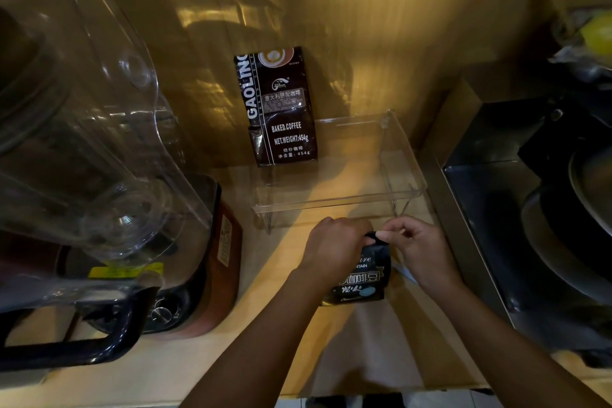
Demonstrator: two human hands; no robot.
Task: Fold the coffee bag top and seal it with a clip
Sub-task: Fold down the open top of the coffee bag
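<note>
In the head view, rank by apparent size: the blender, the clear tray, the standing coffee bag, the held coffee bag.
1. blender, though nearness inflates it
2. clear tray
3. standing coffee bag
4. held coffee bag, partly hidden by the left hand and right hand

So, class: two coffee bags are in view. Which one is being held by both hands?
The smaller dark coffee bag nearest the camera, pinched at its top by both hands; the taller GAOLING bag stands untouched against the wall.

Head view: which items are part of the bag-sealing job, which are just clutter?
In the job: small coffee bag, left hand and right hand pinching its top. No clip visible.

Lying about: Gaoling coffee bag, clear tray, blender, black appliance.
</note>
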